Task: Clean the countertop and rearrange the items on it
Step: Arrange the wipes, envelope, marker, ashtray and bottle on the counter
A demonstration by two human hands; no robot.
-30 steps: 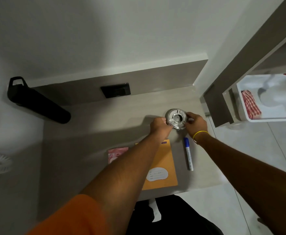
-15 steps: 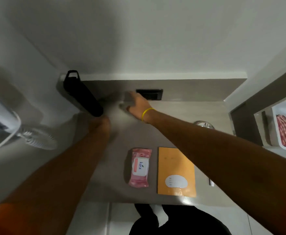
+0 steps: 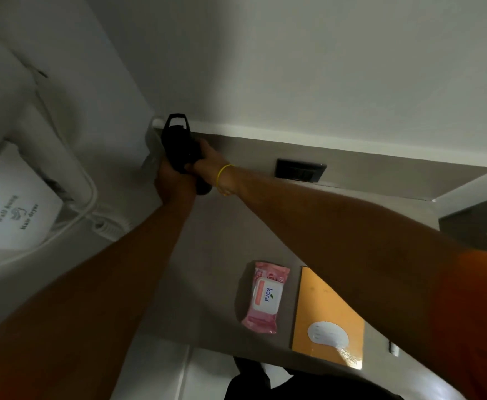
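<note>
Both hands cover most of the tall black cylindrical bottle (image 3: 179,142) with a loop handle at the grey countertop's (image 3: 213,241) far left corner; its base is hidden. The left hand (image 3: 170,180) and right hand (image 3: 207,160) are wrapped closed around it.

both hands (image 3: 190,171) gripping black bottle (image 3: 179,145), countertop (image 3: 222,235)

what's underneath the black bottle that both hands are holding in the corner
The black bottle stands over the grey countertop in the back corner. The left hand and right hand cover its lower part, so its base and the spot beneath are hidden.
</note>
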